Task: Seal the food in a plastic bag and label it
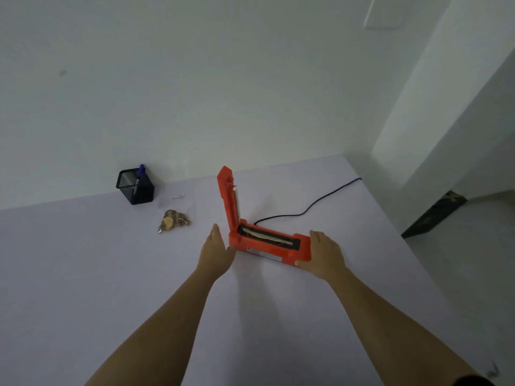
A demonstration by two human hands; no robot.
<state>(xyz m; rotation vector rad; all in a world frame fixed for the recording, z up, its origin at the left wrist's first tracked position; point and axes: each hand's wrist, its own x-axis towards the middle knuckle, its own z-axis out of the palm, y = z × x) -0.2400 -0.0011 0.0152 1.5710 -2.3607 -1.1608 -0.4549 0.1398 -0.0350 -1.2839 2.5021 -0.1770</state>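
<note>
An orange heat sealer (pixel 278 247) lies on the pale table (pixel 111 274) with its lid arm (pixel 229 196) raised upright at its left end. My left hand (pixel 216 252) presses flat against the sealer's left end. On the right end rests my right hand (pixel 324 253), thumb along the front edge. A clear plastic bag of brown food (pixel 174 220) lies to the left, apart from both hands. Beyond the bag, a small white label (pixel 178 195) sits on the table.
A black mesh pen holder (pixel 135 188) with a blue pen (pixel 140 174) stands at the back left by the wall. The sealer's black cord (pixel 312 206) runs to the back right. The table's right edge drops to the floor.
</note>
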